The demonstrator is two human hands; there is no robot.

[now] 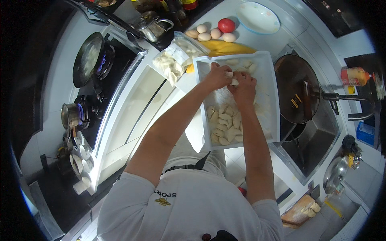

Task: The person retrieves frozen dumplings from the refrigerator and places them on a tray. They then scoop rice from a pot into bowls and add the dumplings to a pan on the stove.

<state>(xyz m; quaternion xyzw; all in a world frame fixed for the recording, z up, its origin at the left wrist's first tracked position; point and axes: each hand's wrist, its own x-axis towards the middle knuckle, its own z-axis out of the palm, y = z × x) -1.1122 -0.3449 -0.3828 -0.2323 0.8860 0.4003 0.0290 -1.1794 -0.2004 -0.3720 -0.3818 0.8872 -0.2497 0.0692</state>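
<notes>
A white rectangular plastic tray (pixel 273 99) lies before me, tilted slightly in the view. Over its far half my left hand (pixel 219 77) pinches a pale dumpling (pixel 229 75) between its fingertips. Close beside it, my right hand (pixel 245 88) grips another dumpling (pixel 234 82). Whether these two dumplings are stuck together I cannot tell. Several loose dumplings (pixel 242 70) rest past my fingers at the far end. A larger pile of dumplings (pixel 224 122) fills the near left part of the tray, partly hidden by my right forearm.
Left, a wok (pixel 87 60) and a small saucepan (pixel 69 114) sit over lit gas burners. A plastic bag of dumplings (pixel 178 57) touches the counter beyond. Eggs (pixel 204 36), a red round item (pixel 226 25) and a bowl (pixel 257 18) stand behind. Right, a large lid (pixel 297 72) covers part of the sink (pixel 322 144).
</notes>
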